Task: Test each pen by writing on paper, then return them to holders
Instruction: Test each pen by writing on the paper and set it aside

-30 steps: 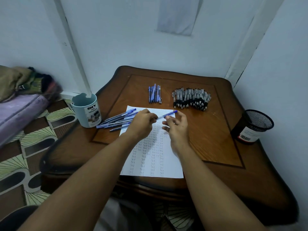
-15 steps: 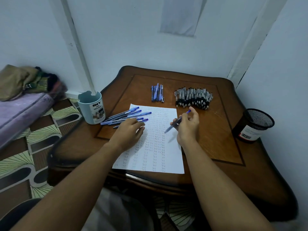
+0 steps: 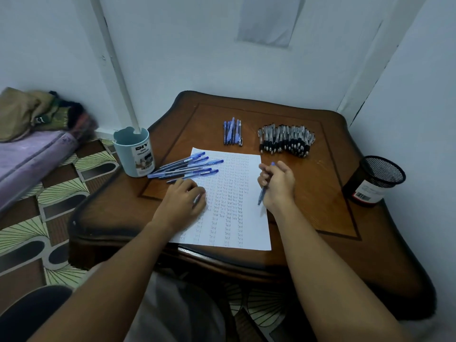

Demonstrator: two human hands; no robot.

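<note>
Change: a second ago both hands met over the paper (image 3: pixel 249 218) around one blue pen (image 3: pixel 263 192); now the right hand (image 3: pixel 277 187) alone has it, drawn to the sheet's right edge, tip down and toward the person.
Meaning for task: judged, the pen has been passed across and readied; writing the next test word is the step in hand.
Right grip: fingers curled round the blue pen, its tip over the paper's right margin; whether it touches the sheet cannot be told.
Left grip: left hand (image 3: pixel 183 199) rests on the left part of the paper with fingers curled; a small pale object shows at the fingertips, possibly a cap, too small to confirm, so what it grips cannot be told.
Paper: white sheet on the desk (image 3: pixel 320 193), mostly filled with columns of the handwritten word "Test"; free space remains at the lower right.
Blue pens, loose fan (image 3: pixel 185 167): lying across the sheet's upper left corner and onto the desk, beside the mug-shaped holder.
Blue pens, small row (image 3: pixel 232 132): beyond the paper, side by side.
Black-grip pens (image 3: pixel 286 140): a dense row right of the small blue row.
Left holder (image 3: pixel 134 154): pale blue cup at the desk's left edge; label reads "DIY", then what looks like "DESK ORGANIZER", with a barcode. No pens seen inside.
Right holder (image 3: pixel 375 181): black mesh cup at the right edge, white label with barcode, text unreadable.
Progress: judged partial; every pen in view is out of the holders.
</note>
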